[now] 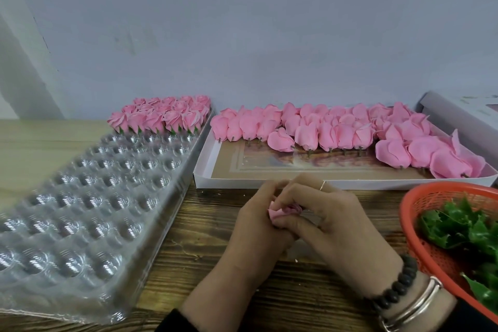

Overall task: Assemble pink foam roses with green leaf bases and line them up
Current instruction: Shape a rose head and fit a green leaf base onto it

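My left hand (256, 226) and my right hand (334, 221) meet over the wooden table, and both pinch one pink foam rose (283, 211) between their fingers; most of it is hidden. Finished roses with green bases (161, 116) stand in rows at the far end of a clear blister tray (80, 197) on the left. Bare pink rose heads (336, 129) lie in a flat white cardboard box (204, 167) behind my hands. Green leaf bases (466, 226) fill an orange basket (420, 197) at the right.
A white box (458, 108) sits at the far right against the grey wall. The blister tray's many hollow cups take up the left of the table. Bare wood (215, 237) shows between the tray and the basket.
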